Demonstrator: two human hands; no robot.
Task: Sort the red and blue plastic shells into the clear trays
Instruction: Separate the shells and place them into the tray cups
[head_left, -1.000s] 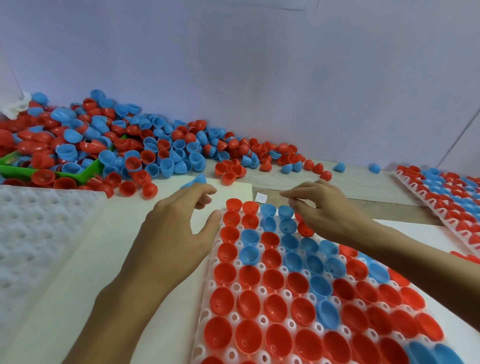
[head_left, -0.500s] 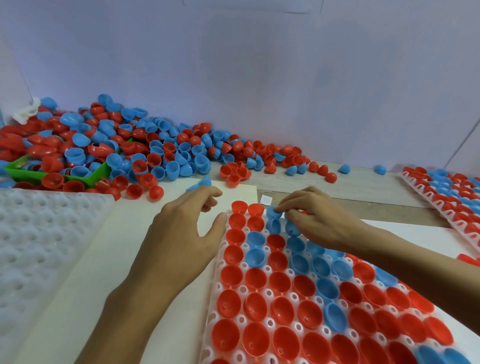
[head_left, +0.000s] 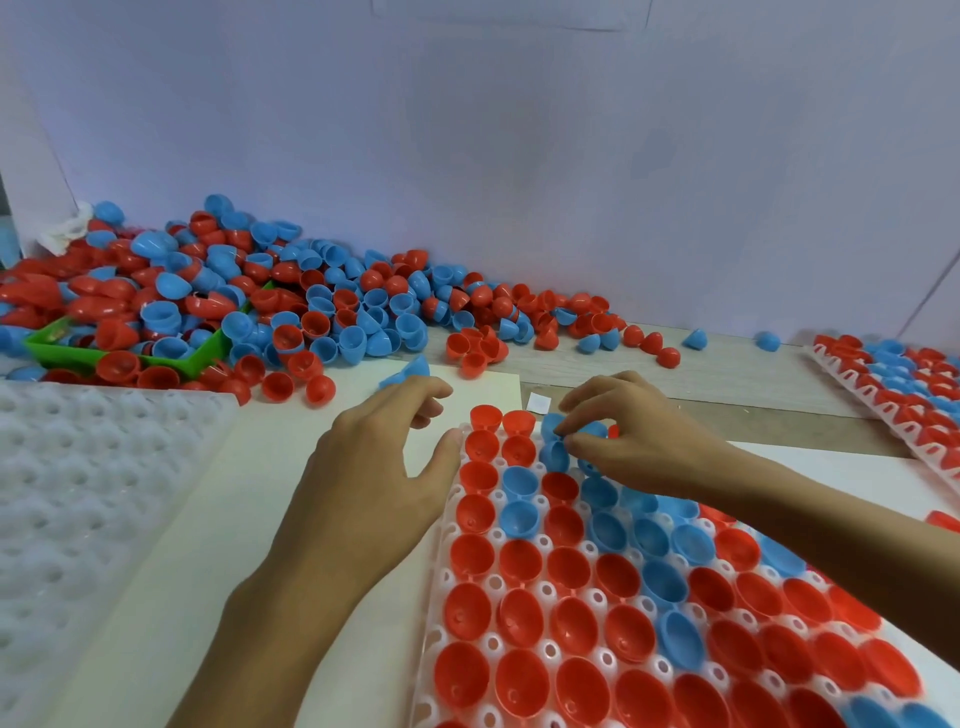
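A clear tray (head_left: 442, 551) lies in front of me, its cups filled with red shells (head_left: 470, 555) and a diagonal band of blue shells (head_left: 519, 517). My right hand (head_left: 639, 441) is over the tray's far row, thumb and fingers pinched on a blue shell (head_left: 551, 427) there. My left hand (head_left: 379, 462) rests on the white board beside the tray, its thumb against the tray's left edge and its fingers loosely curled, holding nothing. A loose blue shell (head_left: 408, 370) lies just beyond its fingertips.
A big pile of loose red and blue shells (head_left: 322, 301) runs along the back wall, partly burying a green bin (head_left: 49, 344). An empty white dimpled tray (head_left: 78, 499) sits at the left. Another filled tray (head_left: 893, 387) lies at the far right.
My right hand has shifted left along the tray's far row and closed its fingers on a blue shell. My left hand has hardly moved.
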